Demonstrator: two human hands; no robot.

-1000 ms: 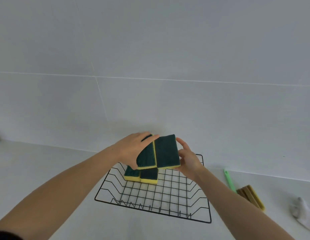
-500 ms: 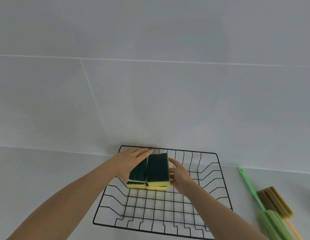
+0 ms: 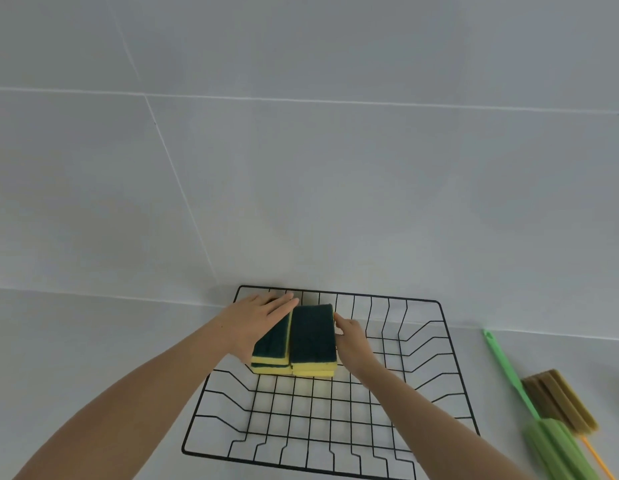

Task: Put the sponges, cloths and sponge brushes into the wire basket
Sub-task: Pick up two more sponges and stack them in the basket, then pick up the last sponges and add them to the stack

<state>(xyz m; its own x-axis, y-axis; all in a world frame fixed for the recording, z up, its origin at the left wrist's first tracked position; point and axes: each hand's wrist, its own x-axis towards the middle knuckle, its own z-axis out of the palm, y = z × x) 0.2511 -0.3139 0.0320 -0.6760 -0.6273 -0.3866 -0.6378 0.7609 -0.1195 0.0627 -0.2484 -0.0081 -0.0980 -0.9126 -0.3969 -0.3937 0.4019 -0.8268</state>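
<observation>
you're seating sponges [image 3: 303, 341] in the basket [image 3: 453, 358], l hand [image 3: 256, 322] flat on them, r hand [image 3: 351, 339] pinching one side; next let go & fetch the brushes [image 3: 557, 441].

The left hand [image 3: 256, 322] lies flat over the left sponge stack [image 3: 271, 351], hiding most of its dark top and far end, so whether the fingers grip it cannot be told. The right hand [image 3: 351, 337] covers the right side of the right sponge stack [image 3: 313, 336]; its fingertips are out of sight against that side. Both forearms run off the bottom edge. The green sponge brush [image 3: 557, 445] is blurred and cut off at the bottom edge, and the brown sponge brush [image 3: 560, 400] behind it has its orange handle cut off there too
</observation>
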